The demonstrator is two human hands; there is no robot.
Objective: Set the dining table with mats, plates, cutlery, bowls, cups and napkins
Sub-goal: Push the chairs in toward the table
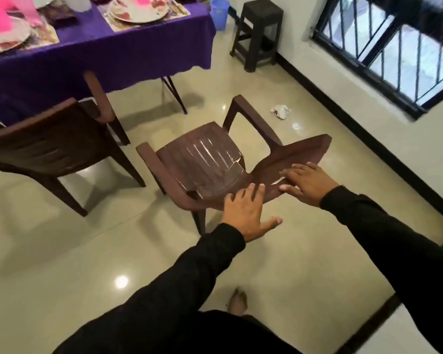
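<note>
A brown plastic armchair (202, 159) stands on the tiled floor in front of me, facing the table. My left hand (246, 213) reaches to the lower left of its backrest with fingers spread and straight. My right hand (307, 182) lies flat on the top of the backrest, fingers straight. The dining table (128, 54) with a purple cloth is at the upper left. On it lie mats with plates (138, 10) and pink cups (0, 19), partly cut off by the frame.
A second brown chair (49, 146) stands at the left, close to the table. A dark stool (260, 31) and a blue bin (219, 12) stand by the far wall. Crumpled paper (280, 111) lies on the floor. A barred window (394, 47) is at right.
</note>
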